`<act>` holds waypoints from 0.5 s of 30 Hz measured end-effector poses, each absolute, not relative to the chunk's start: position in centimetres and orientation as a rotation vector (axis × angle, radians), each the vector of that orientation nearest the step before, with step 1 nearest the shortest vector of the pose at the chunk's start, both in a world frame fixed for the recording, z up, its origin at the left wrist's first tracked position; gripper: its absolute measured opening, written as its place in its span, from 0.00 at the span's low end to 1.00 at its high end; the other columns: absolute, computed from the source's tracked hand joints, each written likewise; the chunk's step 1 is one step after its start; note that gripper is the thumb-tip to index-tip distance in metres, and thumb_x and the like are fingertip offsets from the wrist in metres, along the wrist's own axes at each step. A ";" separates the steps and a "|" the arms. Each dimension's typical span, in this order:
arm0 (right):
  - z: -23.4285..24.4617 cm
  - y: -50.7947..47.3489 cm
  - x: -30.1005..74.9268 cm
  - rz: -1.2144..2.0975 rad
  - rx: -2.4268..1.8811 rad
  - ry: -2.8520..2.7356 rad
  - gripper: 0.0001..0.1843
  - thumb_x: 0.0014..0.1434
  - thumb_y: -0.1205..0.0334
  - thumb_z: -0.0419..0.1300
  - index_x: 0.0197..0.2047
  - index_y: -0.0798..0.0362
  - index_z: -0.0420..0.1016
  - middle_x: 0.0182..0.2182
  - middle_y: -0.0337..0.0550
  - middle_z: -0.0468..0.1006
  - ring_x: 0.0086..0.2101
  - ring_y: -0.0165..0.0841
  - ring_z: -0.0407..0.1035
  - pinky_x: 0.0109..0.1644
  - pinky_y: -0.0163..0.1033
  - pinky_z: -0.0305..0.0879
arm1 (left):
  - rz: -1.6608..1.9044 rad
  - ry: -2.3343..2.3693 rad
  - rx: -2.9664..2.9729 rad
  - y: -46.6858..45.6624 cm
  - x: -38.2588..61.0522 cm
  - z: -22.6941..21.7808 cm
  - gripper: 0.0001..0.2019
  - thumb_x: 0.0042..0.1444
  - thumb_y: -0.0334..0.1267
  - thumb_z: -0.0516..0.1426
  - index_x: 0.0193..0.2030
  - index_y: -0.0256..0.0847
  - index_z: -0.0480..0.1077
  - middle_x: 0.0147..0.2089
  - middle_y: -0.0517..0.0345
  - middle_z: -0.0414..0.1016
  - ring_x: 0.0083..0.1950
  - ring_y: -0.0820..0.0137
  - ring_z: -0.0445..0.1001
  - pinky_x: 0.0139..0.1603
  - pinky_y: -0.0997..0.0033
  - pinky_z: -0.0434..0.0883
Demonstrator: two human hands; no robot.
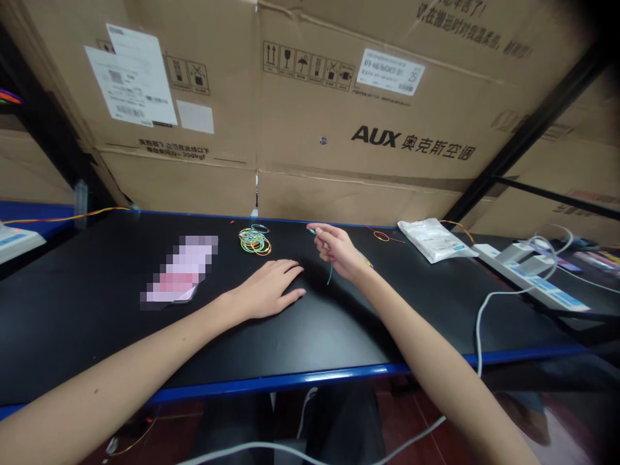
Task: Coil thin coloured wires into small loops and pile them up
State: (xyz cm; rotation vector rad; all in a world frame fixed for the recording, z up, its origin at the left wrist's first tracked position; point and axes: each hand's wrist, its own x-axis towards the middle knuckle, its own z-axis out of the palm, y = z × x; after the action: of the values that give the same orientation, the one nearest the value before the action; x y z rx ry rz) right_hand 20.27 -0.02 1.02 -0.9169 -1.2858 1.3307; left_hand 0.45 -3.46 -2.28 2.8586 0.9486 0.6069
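Note:
My left hand (271, 288) lies flat on the black tabletop, fingers stretched out, with nothing in it. Just beyond its fingers is a small coil of thin strings or wires (254, 241) in yellow, green, teal and orange. To the right, my right hand (338, 250) is raised a little above the table, its fingers pinched around a thin teal string or wire (330, 274). One end of this strand shows at the fingertips and another part hangs below the palm. A few coloured strands (364, 257) show behind the right wrist.
A pixelated, phone-like object (181, 274) lies left of my left hand. Beyond my right hand are a thin orange loop (381, 236), a white plastic packet (433, 239) and a white power strip (537, 281). A white cable (479, 323) crosses the blue front edge. Cardboard boxes (310, 187) stand behind.

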 end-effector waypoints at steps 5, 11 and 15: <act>0.7 -1.3 18.5 1.454 -0.704 -1.213 0.15 0.51 0.57 0.66 0.43 0.53 0.76 0.24 0.33 0.66 0.21 0.21 0.54 0.22 0.29 0.49 | 0.666 0.943 2.747 -3.3 0.8 -2.4 0.19 0.65 0.46 0.48 0.54 0.38 0.69 0.55 0.46 0.72 0.57 0.60 0.70 0.58 0.57 0.66; 0.2 -1.0 18.0 1.504 -0.585 -1.031 0.14 0.52 0.62 0.66 0.44 0.49 0.76 0.32 0.36 0.74 0.33 0.25 0.67 0.37 0.31 0.63 | 0.768 0.931 2.523 -3.3 1.3 -2.2 0.17 0.65 0.45 0.49 0.49 0.38 0.72 0.50 0.48 0.76 0.51 0.62 0.72 0.54 0.61 0.67; -0.2 -0.7 18.2 1.518 -0.609 -1.028 0.14 0.52 0.61 0.66 0.44 0.47 0.76 0.34 0.35 0.77 0.34 0.26 0.69 0.39 0.32 0.63 | 0.795 0.984 2.322 -3.2 1.7 -1.7 0.14 0.64 0.42 0.50 0.40 0.39 0.76 0.39 0.56 0.80 0.39 0.68 0.75 0.42 0.69 0.68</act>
State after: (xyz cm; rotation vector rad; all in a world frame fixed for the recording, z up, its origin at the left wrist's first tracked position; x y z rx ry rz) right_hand 18.16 -0.72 -0.16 -0.6090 -1.0279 1.5178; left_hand 1.69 -3.24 -1.73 2.3222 0.9838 0.7949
